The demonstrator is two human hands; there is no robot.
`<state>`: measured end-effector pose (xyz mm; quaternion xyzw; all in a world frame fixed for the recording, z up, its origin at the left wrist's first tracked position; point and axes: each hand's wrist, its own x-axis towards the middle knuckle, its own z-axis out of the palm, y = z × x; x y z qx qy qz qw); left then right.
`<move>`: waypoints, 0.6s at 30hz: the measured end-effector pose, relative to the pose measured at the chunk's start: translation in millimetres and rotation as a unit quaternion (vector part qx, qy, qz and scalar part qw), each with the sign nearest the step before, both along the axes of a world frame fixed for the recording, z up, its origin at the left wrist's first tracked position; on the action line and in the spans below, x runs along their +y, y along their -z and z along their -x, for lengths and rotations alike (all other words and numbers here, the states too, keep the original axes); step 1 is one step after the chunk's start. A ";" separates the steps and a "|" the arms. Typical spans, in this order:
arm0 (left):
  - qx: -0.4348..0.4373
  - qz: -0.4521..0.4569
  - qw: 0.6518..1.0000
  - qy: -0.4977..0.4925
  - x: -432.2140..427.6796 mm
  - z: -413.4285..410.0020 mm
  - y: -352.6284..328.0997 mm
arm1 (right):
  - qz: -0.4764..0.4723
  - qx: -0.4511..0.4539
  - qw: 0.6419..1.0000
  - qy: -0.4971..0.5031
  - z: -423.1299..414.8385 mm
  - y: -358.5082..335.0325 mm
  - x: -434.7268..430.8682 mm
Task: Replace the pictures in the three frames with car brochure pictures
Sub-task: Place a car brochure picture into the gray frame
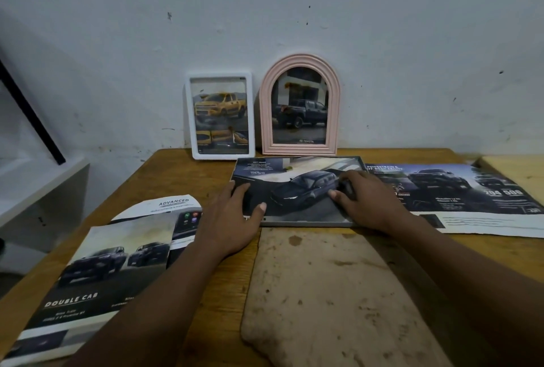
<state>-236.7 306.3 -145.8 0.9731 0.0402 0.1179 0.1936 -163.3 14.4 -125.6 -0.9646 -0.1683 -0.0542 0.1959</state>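
Here, wooden table (212,293) by scuffed wall (294,13): left hand (232,216), right hand (365,198) flat on frame (309,221), grip slack, empty.

Bare room, seemingly a home corner.
Worn wooden table (164,178) against a scuffed white wall (382,13); white shelf (44,184) left of the table.

A stained beige mat (323,293) lies on the wooden tabletop (164,172). Behind it is a scuffed white wall (294,13). A white shelf (44,184) stands to the left.
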 end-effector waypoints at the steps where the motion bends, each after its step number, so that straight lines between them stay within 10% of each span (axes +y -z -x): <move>1: -0.001 -0.002 1.000 -0.001 -0.3 0.2 0.0 | -0.003 0.001 1.000 0.002 -0.4 0.2 0.0; 18: -0.044 -0.005 0.999 -0.029 -10.8 11.3 -5.1 | -0.056 -0.013 0.998 0.042 15.5 -8.7 -8.0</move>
